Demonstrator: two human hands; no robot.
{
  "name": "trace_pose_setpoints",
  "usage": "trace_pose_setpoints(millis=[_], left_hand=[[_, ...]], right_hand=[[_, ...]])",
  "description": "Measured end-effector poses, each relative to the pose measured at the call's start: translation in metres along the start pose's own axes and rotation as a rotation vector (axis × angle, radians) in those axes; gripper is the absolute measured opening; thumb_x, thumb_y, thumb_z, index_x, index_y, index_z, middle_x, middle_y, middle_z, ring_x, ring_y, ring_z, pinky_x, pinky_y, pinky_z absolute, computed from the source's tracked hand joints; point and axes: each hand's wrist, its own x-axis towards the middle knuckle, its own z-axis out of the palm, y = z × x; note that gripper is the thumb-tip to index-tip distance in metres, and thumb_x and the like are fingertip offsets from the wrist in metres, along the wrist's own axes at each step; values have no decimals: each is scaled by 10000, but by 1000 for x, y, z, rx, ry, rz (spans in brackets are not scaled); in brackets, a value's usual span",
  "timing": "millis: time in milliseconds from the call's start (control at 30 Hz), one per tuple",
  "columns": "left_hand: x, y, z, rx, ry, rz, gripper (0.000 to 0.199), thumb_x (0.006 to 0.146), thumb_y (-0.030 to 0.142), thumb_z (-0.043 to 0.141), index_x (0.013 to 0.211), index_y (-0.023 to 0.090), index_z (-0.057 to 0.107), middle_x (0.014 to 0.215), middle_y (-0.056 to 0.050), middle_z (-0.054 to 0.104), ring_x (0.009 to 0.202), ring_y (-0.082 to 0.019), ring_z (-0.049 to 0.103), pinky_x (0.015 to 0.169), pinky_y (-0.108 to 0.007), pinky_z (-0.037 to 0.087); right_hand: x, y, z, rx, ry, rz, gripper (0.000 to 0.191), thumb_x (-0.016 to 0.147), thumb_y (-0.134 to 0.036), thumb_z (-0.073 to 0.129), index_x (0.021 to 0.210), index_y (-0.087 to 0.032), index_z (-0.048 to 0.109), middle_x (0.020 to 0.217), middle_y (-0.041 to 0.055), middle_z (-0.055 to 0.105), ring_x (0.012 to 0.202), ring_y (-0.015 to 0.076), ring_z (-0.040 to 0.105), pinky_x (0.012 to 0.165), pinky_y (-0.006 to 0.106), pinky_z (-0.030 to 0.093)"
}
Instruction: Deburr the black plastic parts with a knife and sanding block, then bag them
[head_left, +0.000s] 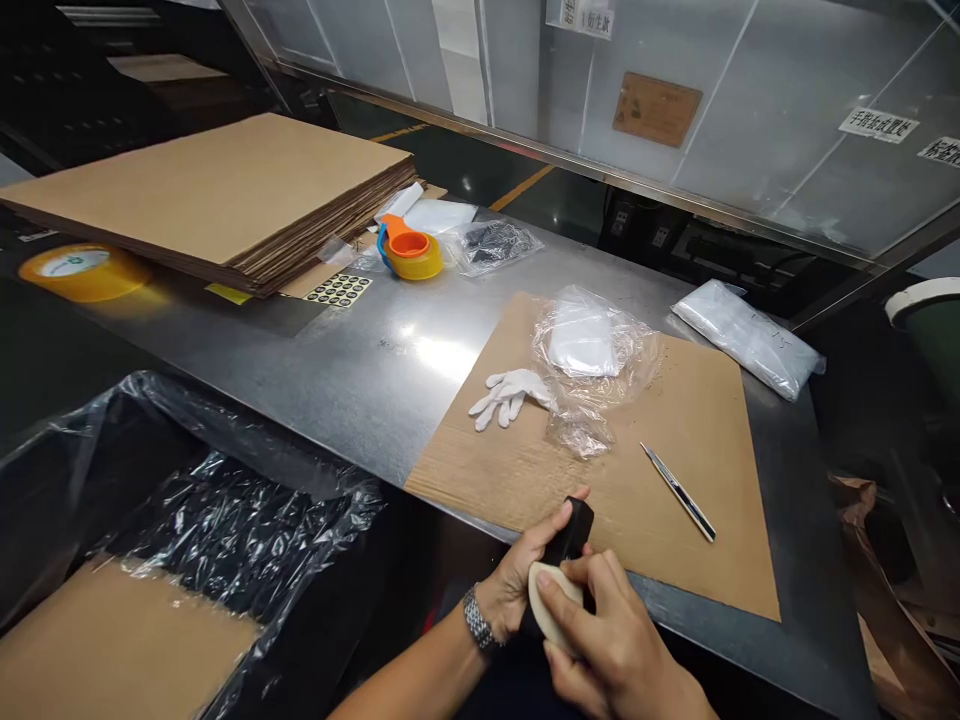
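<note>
My left hand [517, 575], with a metal watch at the wrist, is closed around a black block-like part [571, 532] near the table's front edge. Pinched in my right hand [611, 635] is a cream-coloured oval pad [551, 600], held against or just over the black part; I cannot tell its exact kind. Beyond my hands a cardboard sheet [480, 460] lies on the metal table. On it are a white glove [511, 397], a clear plastic bag with white sheets [583, 335], and a utility knife [679, 492] to the right.
A stack of flat cardboard [225, 190] stands at the back left, beside a yellow tape roll [86, 270] and an orange tape dispenser [409, 245]. A wrapped plastic packet [750, 338] lies at the right edge. Front left, a box lined with black plastic [247, 520] holds cardboard.
</note>
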Motion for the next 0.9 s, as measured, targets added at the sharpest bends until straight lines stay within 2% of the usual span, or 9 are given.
trace_pose_setpoints(millis=[67,200,300,433,567,667,767,833,900], left_hand=[[1,2,0,-43,-58,-7,543,798,471,513,1299,376,325,678,17,542,509,-119,539,529,-249,433],[3,9,2,-173,-93,116,367,808,494,474,1158,384,458,673,27,497,541,-122,529,536,-249,447],[6,9,4,-266,-30,128,274,808,491,472,995,308,554,666,23,480,526,-106,504,511,-220,444],[6,6,5,-313,46,85,343,853,462,392,775,163,542,651,3,462,522,-76,491,514,-179,460],[-4,11,7,-302,57,81,366,893,385,307,728,129,510,653,-14,466,509,-66,481,494,-169,465],[-14,15,13,-243,55,152,305,884,340,341,752,131,519,673,-29,512,531,-98,513,507,-220,489],[-21,14,21,-44,141,333,58,817,169,492,808,136,538,684,-19,571,552,-111,569,558,-247,514],[-23,11,23,98,190,407,98,745,84,578,826,134,553,639,-3,587,511,-102,579,516,-213,503],[-24,9,21,148,238,413,149,702,82,628,830,126,565,597,3,596,459,-96,569,439,-184,472]], right_hand=[[-8,4,3,38,53,15,583,711,-91,508,1287,-132,431,938,118,483,800,205,463,723,409,473],[-21,10,10,74,161,85,636,734,-67,473,1351,-168,351,966,123,464,785,193,468,597,322,477],[-21,7,12,70,220,45,628,728,-75,471,1344,-143,363,971,130,453,800,199,476,591,326,488],[-24,6,17,-39,251,-35,584,723,-109,530,1298,-134,430,1029,143,465,882,234,508,673,375,509],[-44,30,28,-213,365,-75,529,732,-101,580,1247,-178,485,1087,130,471,949,239,521,704,358,518],[-55,63,32,-308,357,107,548,782,-129,545,1305,-220,412,1092,119,473,955,228,508,725,373,506],[-53,100,31,-375,353,293,519,834,-186,503,1332,-234,363,1106,119,467,973,236,482,760,413,477],[-49,121,26,-418,349,375,461,854,-251,488,1305,-210,400,1091,124,478,966,249,469,770,436,457],[-48,137,20,-463,341,472,405,873,-310,451,1255,-178,454,1060,132,492,956,261,455,776,450,434]])
